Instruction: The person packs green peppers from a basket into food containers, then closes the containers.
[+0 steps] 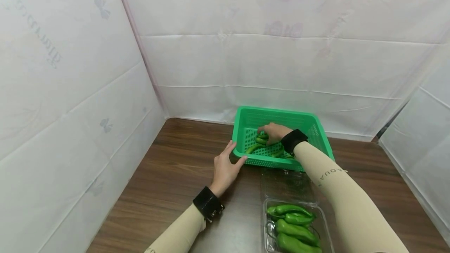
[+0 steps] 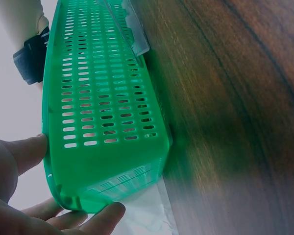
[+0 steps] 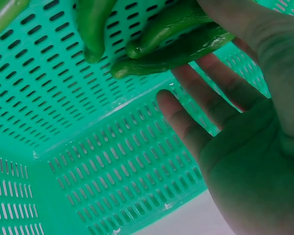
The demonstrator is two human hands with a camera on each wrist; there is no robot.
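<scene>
A green plastic basket [image 1: 277, 111] with slotted walls sits against the back wall, with several green chili peppers [image 1: 254, 148] on its floor. My left hand [image 1: 225, 169] grips the basket's near left corner, thumb on the front rim and fingers round the side. Inside the basket, my right hand [image 1: 275, 132] pinches two green chili peppers [image 3: 171, 54] lying side by side, the thumb over them and the fingertips partly hidden behind. Another pepper [image 3: 94, 29] lies just beside them in the right wrist view.
In front of the basket lies an open clear plastic box [image 1: 328, 229] holding several larger green peppers [image 1: 297, 231]. Its clear lid [image 1: 286, 186] is folded back toward the basket. White sheeting [image 1: 281, 65] encloses the brown wood-grain table [image 1: 168, 167] at the back and sides.
</scene>
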